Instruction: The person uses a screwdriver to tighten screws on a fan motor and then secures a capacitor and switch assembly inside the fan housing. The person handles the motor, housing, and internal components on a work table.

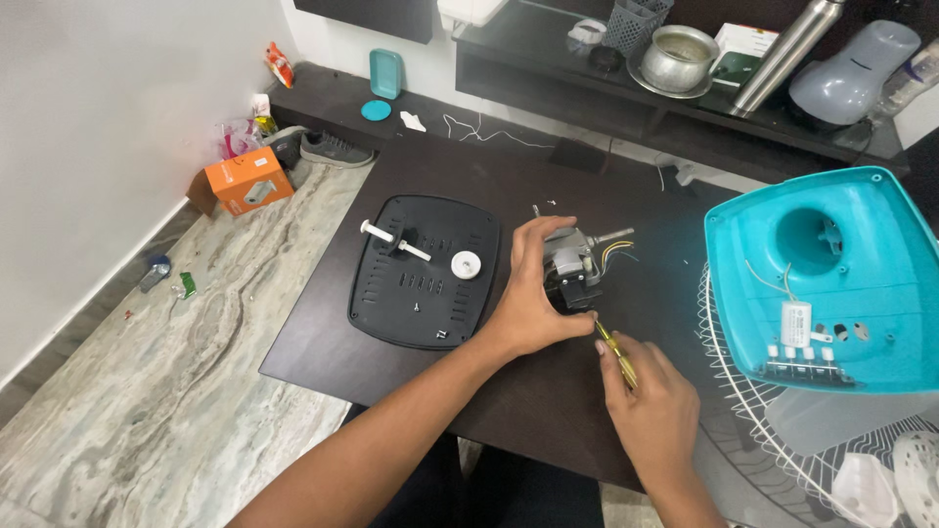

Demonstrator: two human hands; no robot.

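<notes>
My left hand (533,293) grips a small grey fan motor (572,262) on the dark table (323,332); a metal shaft and coloured wires stick out of the motor to the right. My right hand (650,396) holds a yellow-handled screwdriver (616,350), its tip at the motor's lower edge, just under my left thumb. A black fan back cover (425,274) lies flat to the left of the motor, with a white knob (467,264) and a white rod on it.
A turquoise fan housing (831,284) with a white capacitor lies at the right, on a white wire grille (743,401). Behind it, a dark shelf (606,83) holds a steel pot, a steel bottle and a mesh basket. An orange box (245,181) and shoes sit on the marble floor.
</notes>
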